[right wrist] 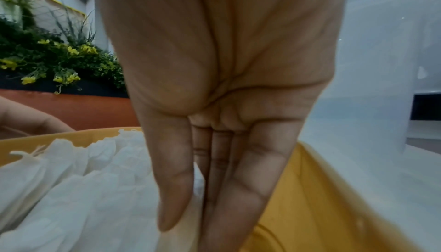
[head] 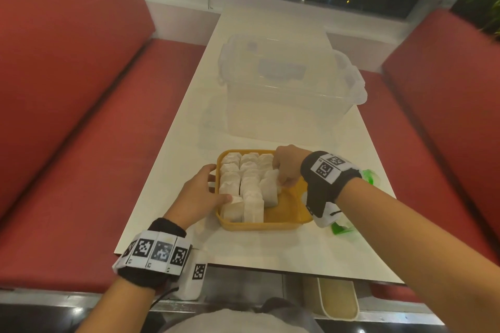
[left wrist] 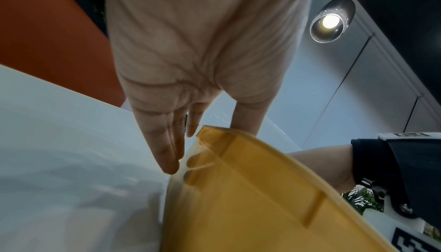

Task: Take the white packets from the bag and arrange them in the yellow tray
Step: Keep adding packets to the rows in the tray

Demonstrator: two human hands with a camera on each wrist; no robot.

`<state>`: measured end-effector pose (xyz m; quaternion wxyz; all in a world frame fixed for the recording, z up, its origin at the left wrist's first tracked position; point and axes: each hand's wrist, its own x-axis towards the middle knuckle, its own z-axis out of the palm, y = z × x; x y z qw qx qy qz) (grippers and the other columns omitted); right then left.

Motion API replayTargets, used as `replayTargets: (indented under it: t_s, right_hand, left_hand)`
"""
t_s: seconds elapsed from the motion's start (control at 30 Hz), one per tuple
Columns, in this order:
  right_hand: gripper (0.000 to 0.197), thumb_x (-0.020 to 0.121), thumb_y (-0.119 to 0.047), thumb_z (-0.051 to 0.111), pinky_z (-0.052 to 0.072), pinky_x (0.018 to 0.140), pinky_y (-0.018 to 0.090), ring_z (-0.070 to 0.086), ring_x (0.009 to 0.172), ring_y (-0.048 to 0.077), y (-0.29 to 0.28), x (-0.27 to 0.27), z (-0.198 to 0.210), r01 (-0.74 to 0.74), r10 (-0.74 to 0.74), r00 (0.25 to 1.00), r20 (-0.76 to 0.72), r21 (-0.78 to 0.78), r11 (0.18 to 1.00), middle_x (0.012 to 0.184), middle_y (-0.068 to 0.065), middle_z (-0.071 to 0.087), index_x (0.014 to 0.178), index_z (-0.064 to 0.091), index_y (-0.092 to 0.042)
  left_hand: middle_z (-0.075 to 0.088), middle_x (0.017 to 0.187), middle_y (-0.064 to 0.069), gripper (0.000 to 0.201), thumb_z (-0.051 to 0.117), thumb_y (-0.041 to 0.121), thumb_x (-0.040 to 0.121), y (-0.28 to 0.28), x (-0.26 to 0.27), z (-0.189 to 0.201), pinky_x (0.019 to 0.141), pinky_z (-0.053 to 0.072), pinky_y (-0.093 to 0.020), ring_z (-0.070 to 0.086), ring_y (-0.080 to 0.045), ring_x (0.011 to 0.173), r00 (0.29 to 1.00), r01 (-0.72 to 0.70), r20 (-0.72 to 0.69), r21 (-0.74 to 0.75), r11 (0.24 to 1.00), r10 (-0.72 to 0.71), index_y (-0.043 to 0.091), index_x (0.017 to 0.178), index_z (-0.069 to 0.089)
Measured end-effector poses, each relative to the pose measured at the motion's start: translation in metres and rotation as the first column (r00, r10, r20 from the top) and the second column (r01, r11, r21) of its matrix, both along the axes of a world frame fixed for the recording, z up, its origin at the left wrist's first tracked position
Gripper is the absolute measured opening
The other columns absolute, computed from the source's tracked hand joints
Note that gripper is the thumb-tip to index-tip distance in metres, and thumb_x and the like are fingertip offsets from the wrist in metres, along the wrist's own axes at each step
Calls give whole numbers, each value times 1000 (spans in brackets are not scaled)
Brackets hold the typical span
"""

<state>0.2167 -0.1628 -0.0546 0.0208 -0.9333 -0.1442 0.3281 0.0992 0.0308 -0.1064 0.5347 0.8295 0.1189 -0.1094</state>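
Observation:
The yellow tray [head: 286, 213] lies on the white table with several white packets [head: 238, 184] standing in rows across its left and middle. My right hand [head: 281, 182] reaches into the tray from the right and pinches one white packet [head: 269, 193] at the end of the right row. In the right wrist view the thumb and straight fingers of my right hand [right wrist: 190, 218] press that packet [right wrist: 198, 184] between them, beside the other packets [right wrist: 83, 190]. My left hand [head: 216, 184] rests on the tray's left side. Its straight fingers [left wrist: 167, 154] lie along the tray's outer wall [left wrist: 262, 199], thumb over the rim.
A crumpled clear bag with green print [head: 372, 176] lies on the table under my right wrist. A large clear plastic box [head: 284, 94] stands just behind the tray. Red benches [head: 81, 116] flank the narrow table, whose near edge [head: 243, 265] is close to me.

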Motion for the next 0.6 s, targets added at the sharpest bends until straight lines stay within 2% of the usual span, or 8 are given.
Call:
replayTargets:
  t_s: [0.07, 0.13, 0.17, 0.23, 0.3, 0.4, 0.5, 0.6]
  right_hand:
    - [11, 81, -4, 71, 47, 47, 20, 59, 54, 14, 0, 1, 2, 3, -3, 1000, 28, -1, 1000, 68, 2, 60, 82, 62, -9]
    - [26, 80, -3, 70, 43, 46, 19, 56, 52, 15, 1, 1, 1, -9, 8, 996, 86, 10, 1000, 62, 1, 57, 63, 55, -15]
    - [30, 81, -1, 68, 42, 46, 19, 55, 52, 16, 3, 1, 1, -10, 8, 995, 97, 23, 1000, 61, 1, 56, 60, 53, -17]
    - [26, 82, 4, 65, 45, 46, 21, 55, 53, 17, 4, 1, 1, -12, 9, 996, 93, 32, 999, 62, 1, 55, 64, 56, -14]
    - [19, 83, 7, 61, 48, 48, 22, 58, 57, 20, 6, -2, 2, -22, 19, 996, 88, 29, 999, 65, 2, 55, 80, 61, -11]
    - [23, 81, 7, 60, 42, 46, 21, 58, 67, 24, 5, -4, 1, -45, 43, 993, 114, 23, 999, 73, 4, 57, 99, 66, -6]
    - [15, 79, -4, 72, 40, 47, 19, 55, 60, 19, 4, -5, 0, -33, 27, 990, 136, 43, 999, 70, 1, 55, 89, 62, -10]
    - [13, 79, -6, 74, 43, 49, 19, 59, 66, 22, 7, -4, -1, -31, 21, 989, 148, 70, 997, 73, 4, 58, 83, 62, -10]
  left_hand:
    - [58, 127, -3, 77, 79, 16, 76, 0, 0, 0, 94, 52, -42, 61, -21, 108, 1000, -1, 0, 5, 1000, 1, 21, 141, 38]
    - [58, 127, -3, 75, 79, 15, 77, 0, 0, 0, 94, 52, -42, 61, -21, 108, 1000, -2, 3, 9, 1000, 2, 21, 140, 39]
    - [58, 127, -3, 74, 78, 14, 77, -1, 0, 0, 94, 52, -42, 61, -21, 108, 1000, -3, 4, 7, 1000, 3, 21, 140, 39]
    - [58, 127, -4, 72, 77, 13, 78, -2, 0, 0, 95, 51, -42, 61, -22, 108, 1000, -3, 4, 5, 1000, 3, 21, 139, 40]
    - [58, 127, -4, 71, 77, 13, 78, -2, 0, 0, 95, 51, -42, 61, -22, 108, 1000, 0, 4, 8, 1000, 0, 21, 139, 40]
    - [59, 127, -3, 71, 77, 12, 79, -2, 0, 1, 94, 52, -40, 61, -21, 107, 1000, 2, 8, 11, 1000, -2, 21, 139, 41]
    - [58, 127, -3, 70, 76, 13, 79, -2, 0, 1, 93, 52, -38, 61, -21, 106, 1000, 5, 10, 25, 1000, -5, 21, 139, 41]
    - [58, 127, -3, 70, 76, 12, 80, -3, 1, 2, 93, 52, -37, 60, -21, 107, 1000, 7, 14, 35, 999, -7, 21, 139, 40]
